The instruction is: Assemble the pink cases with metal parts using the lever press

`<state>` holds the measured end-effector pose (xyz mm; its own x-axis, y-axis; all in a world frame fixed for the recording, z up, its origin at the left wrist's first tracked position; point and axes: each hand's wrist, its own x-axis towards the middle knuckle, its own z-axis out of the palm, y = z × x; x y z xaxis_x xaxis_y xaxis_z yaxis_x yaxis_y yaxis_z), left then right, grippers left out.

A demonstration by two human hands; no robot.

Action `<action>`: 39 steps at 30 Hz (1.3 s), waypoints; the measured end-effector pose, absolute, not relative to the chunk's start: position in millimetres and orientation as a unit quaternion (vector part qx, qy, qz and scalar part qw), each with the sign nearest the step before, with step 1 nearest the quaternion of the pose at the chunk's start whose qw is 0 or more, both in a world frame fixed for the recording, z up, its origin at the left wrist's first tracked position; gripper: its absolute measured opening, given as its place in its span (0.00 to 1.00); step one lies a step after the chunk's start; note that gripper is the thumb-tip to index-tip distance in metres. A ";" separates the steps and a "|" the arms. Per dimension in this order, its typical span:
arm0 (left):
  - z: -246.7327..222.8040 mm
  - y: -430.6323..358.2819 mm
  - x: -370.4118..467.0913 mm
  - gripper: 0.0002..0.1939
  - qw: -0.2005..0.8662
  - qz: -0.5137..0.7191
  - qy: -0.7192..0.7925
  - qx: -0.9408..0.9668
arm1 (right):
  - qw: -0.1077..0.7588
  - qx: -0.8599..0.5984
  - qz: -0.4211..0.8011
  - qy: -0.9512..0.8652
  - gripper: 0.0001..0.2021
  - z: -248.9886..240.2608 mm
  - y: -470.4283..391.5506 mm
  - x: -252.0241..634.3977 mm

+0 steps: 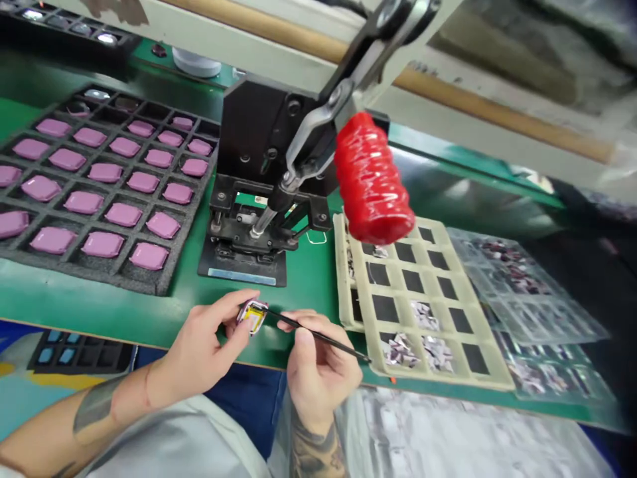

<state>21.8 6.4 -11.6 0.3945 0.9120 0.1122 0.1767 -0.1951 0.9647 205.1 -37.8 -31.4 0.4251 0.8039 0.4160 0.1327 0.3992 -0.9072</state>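
Note:
My left hand [212, 342] pinches a small purple-edged casing [255, 317] between thumb and fingers, with its yellow inner side facing up. In my right hand [318, 362] is a thin black pen-like tool [326, 337], held like a pencil. Its tip reaches the edge of the casing; whether it touches the inside I cannot tell. Just beyond both hands stands a black hand press [249, 249] with a red-wrapped lever handle [373, 179].
On the left lies a dark foam tray [162, 282] holding many purple casings [149, 255]. A cream compartment tray [460, 338] with small silvery pieces [438, 353] sits on the right, beside clear plastic trays [552, 325]. A shelf edge [448, 93] crosses above.

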 end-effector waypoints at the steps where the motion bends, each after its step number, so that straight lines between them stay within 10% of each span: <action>1: -11.7 6.0 21.4 0.20 0.488 0.374 0.404 0.677 | 0.686 -0.485 0.251 -0.481 0.10 -31.7 -37.2 205.0; 25: -16.9 3.4 22.3 0.21 0.494 0.377 0.422 0.660 | 0.687 -0.420 0.412 -0.426 0.04 -22.5 -29.4 218.6; 39: -18.0 3.1 19.7 0.19 0.569 0.437 0.411 0.562 | 0.717 -0.463 0.281 -0.439 0.11 -36.2 -39.2 209.6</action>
